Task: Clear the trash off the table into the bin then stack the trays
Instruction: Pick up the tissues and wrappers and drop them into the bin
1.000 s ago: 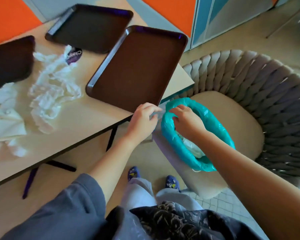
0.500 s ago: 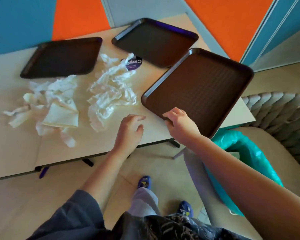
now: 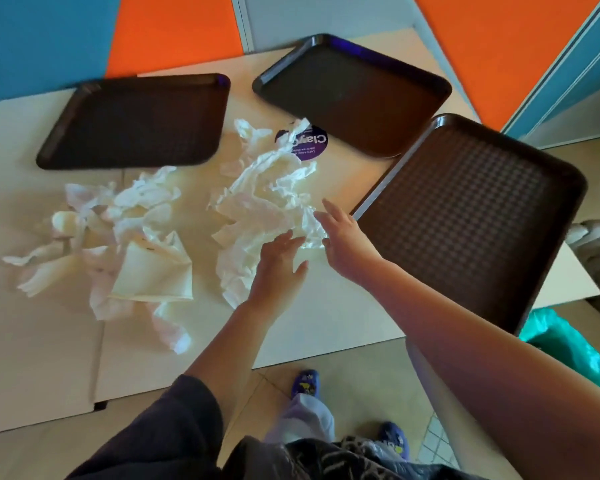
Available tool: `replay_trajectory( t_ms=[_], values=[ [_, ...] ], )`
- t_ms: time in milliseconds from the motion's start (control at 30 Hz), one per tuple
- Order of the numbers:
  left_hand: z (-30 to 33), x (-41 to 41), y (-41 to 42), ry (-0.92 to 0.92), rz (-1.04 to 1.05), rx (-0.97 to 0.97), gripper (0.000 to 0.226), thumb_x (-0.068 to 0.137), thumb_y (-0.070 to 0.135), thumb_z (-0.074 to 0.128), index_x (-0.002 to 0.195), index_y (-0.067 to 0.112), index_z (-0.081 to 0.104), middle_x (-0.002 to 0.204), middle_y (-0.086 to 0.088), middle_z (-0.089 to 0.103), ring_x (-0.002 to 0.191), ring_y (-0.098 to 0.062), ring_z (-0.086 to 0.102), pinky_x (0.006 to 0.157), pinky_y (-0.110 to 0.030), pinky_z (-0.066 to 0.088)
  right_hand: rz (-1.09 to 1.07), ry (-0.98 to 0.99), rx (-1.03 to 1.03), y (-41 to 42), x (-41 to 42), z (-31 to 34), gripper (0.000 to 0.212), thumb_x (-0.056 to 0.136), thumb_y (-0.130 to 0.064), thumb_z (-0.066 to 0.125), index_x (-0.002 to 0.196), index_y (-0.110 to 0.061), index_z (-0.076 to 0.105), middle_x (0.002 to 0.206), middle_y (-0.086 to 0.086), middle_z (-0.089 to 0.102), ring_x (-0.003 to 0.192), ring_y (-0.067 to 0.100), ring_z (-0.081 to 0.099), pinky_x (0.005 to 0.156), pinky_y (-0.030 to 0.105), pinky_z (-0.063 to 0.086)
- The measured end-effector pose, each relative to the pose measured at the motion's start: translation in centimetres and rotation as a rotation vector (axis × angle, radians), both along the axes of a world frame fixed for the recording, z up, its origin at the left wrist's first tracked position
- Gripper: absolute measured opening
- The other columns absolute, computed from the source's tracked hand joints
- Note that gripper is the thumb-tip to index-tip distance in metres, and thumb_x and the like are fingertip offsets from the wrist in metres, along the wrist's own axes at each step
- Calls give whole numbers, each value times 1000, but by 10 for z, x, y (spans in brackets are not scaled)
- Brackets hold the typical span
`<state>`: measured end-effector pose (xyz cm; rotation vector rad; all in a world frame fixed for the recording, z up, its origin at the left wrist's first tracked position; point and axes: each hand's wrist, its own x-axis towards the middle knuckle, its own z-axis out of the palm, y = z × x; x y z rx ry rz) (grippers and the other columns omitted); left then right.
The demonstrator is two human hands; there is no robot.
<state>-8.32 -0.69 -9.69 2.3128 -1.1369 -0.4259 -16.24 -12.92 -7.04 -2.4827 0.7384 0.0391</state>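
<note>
- Your left hand (image 3: 280,263) and right hand (image 3: 343,237), both released with fingers spread, have moved from the bench (image 3: 42,358) edge onto the crumpled paper (image 3: 271,199).
- The three trays (image 3: 465,220) lie unstacked; the bin (image 3: 568,344) sits bottom right.

Beside the right hand (image 3: 347,242), the nearest tray (image 3: 471,216) blocks its outer side. Ahead of both hands lies crumpled tissue (image 3: 271,199); beyond the left hand (image 3: 279,263), more napkins (image 3: 118,230). Bare table (image 3: 326,327) runs beneath the wrists.
</note>
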Motion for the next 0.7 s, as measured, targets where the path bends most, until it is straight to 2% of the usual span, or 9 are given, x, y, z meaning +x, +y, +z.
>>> replay_trajectory(
  t_ms=[67,133,233,300,400,500,567,633,700],
  values=[
    [-10,5,-8,-35,-21,99,51,91,26,55,139,19,39,142,-9,38,131,-27,30,106,-35,30,12,17,-22,-4,19,-3,62,89,10,39,144,-17,28,158,-1,2,135,34,24,107,41,33],
    [-19,4,-11,-54,-44,77,45,90,29,57,133,18,48,127,-12,49,121,-31,38,101,-38,37,23,42,-31,-7,32,-6,62,89,8,40,144,-18,28,158,-2,2,131,33,29,104,40,34],
    [-34,8,-8,-119,-110,-2,22,85,30,64,98,13,66,100,-11,57,103,-31,47,95,-32,37,31,129,-10,-10,48,-16,51,93,-3,45,141,-18,33,156,0,14,128,32,30,105,37,29],
    [-39,13,-5,-80,-149,-46,13,80,19,69,82,8,66,97,-11,55,100,-30,47,91,-24,34,27,152,12,-12,50,-25,44,90,-8,51,133,-14,45,151,3,27,127,30,31,105,34,28],
    [-39,17,2,54,-188,-159,9,74,-8,66,80,0,65,102,-15,53,99,-21,47,80,-18,38,17,113,4,-11,52,-30,26,82,-6,58,107,-6,61,129,7,48,113,28,43,92,31,37],
    [-45,23,7,84,-228,-288,19,65,-18,62,71,0,63,100,-15,57,93,-7,49,77,-1,35,-85,27,-11,-9,54,-22,11,75,2,54,85,-1,58,97,12,57,89,28,52,71,33,41],
    [-47,26,8,91,-241,-321,23,59,-20,62,65,2,63,94,-16,62,86,-9,55,75,3,33,-187,-66,-38,-8,53,-15,16,73,5,48,86,-2,55,86,11,56,77,29,51,62,34,40],
    [-46,28,8,82,-249,-312,26,56,-20,63,64,5,65,83,-12,67,76,-19,61,72,-1,36,-236,-133,-100,-11,49,-9,30,75,3,46,102,-5,57,94,11,58,78,31,53,63,35,43],
    [-46,29,6,30,-269,-307,25,56,-15,64,63,8,67,75,-4,70,76,-20,57,71,-10,38,-266,-157,-136,-17,44,-5,32,80,0,47,108,-6,61,101,12,56,82,33,56,68,36,48]
  ],
)
